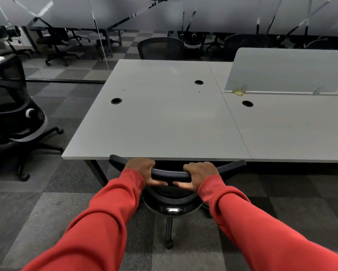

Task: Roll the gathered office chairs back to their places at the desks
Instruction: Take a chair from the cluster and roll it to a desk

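A black mesh office chair (170, 174) stands right in front of me, its backrest top at the near edge of a grey desk (164, 118) and its seat tucked under the desktop. My left hand (141, 170) grips the left part of the backrest's top rail. My right hand (200, 173) holds the same rail a little to the right, thumbs pointing at each other. One caster leg shows below on the carpet. Both arms wear red sleeves.
Another black chair (14, 118) stands on the carpet at the left, clear of the desk. A chair (161, 48) sits at the desk's far side. A frosted divider panel (289, 71) rises on the adjoining desk at the right. Glass walls and more chairs lie behind.
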Tool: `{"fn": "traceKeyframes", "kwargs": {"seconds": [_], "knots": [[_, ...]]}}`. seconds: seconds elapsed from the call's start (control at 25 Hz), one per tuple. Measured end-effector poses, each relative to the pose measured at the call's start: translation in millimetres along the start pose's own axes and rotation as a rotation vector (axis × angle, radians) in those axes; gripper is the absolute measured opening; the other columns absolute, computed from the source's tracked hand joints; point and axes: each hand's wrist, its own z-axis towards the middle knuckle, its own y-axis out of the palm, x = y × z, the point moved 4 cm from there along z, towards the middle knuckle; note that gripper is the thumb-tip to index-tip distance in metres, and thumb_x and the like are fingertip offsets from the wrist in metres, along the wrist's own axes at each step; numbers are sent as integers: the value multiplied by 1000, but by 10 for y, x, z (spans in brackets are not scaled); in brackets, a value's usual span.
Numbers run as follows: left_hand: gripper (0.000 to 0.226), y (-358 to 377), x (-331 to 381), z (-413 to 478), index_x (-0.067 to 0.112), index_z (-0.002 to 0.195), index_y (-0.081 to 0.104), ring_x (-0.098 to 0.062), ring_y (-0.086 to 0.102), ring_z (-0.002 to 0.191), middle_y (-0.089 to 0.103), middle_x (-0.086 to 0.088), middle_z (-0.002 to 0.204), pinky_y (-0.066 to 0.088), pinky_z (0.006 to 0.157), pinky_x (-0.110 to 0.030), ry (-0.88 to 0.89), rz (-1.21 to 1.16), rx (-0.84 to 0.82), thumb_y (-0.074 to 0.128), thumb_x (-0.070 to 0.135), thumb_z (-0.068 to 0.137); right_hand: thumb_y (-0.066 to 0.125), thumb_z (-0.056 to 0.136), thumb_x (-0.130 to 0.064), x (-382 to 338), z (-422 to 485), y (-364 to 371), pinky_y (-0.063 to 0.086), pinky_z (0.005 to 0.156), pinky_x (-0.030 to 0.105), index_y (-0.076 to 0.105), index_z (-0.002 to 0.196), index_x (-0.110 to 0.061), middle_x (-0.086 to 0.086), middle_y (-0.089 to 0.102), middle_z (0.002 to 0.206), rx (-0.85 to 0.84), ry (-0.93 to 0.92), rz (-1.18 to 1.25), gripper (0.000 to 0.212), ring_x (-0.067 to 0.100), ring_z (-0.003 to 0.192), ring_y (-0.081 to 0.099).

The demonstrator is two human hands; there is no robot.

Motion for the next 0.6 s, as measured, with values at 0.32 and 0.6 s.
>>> {"fn": "traceKeyframes", "kwargs": {"seconds": [0.32,0.6], "knots": [[81,38,-15,201,24,73,54,-18,62,70,63,8,72,43,61,-28,11,31,85,34,98,46,41,72,-85,186,121,51,36,52,28,52,63,-24,-7,58,56,117,-31,-39,63,20,51,56],[98,119,-38,278,21,68,60,-22,60,59,62,5,63,41,56,-28,25,-26,255,18,106,44,38,73,-83,265,176,69,37,53,27,56,64,-24,-7,59,57,156,-49,-29,63,20,50,57]]}}
